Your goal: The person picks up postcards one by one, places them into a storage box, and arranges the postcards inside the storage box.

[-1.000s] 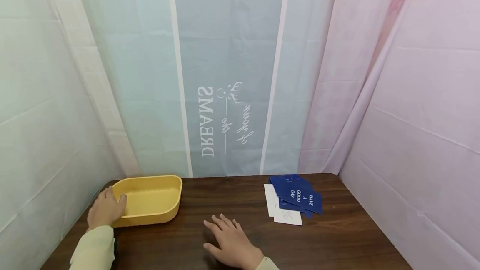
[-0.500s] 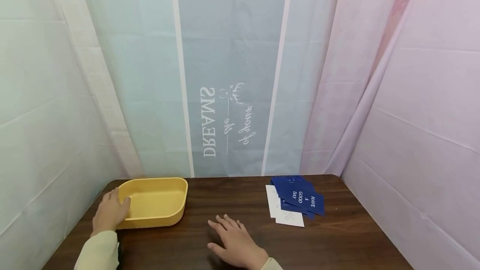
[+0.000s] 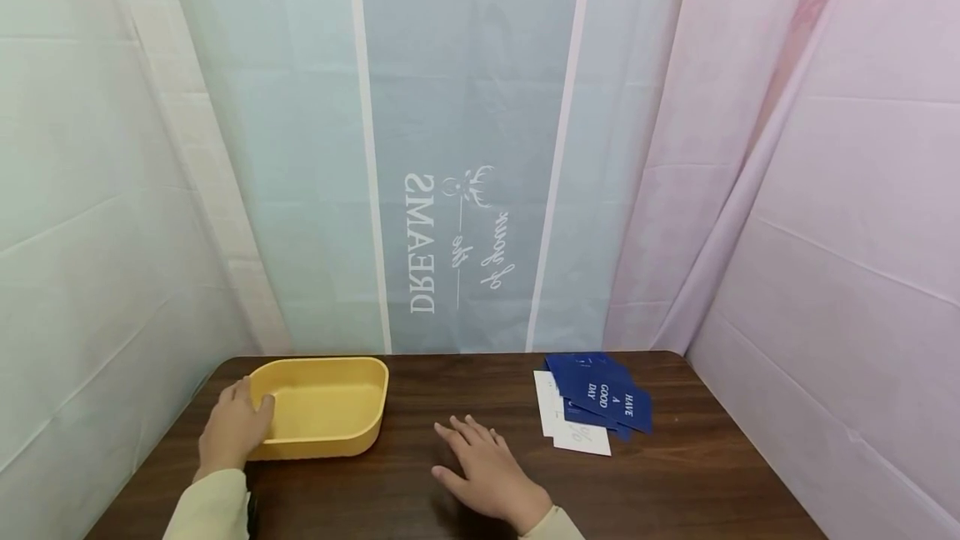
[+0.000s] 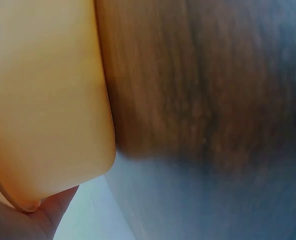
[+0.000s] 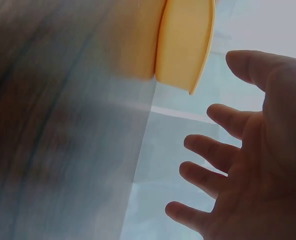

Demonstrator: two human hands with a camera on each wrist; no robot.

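A yellow open-topped plastic box stands on the left part of the table, with nothing visible inside. My left hand grips its left rim, thumb over the inside wall and fingers outside. In the left wrist view, the side of the box fills the left, and part of the left hand shows at its rim. My right hand hovers palm down near the table's middle, between box and cards, fingers spread and holding nothing. The right wrist view shows that hand apart from the box.
On the right of the dark wooden table lies an overlapping pile of blue cards lettered "HAVE A GOOD DAY", with white cards partly beneath. Behind hangs a blue-grey curtain; pale cloth walls stand at both sides.
The yellow box has slid a little to the right with my left hand on it. My right hand has also shifted slightly right. The view has drifted a little; the cards lie as before.
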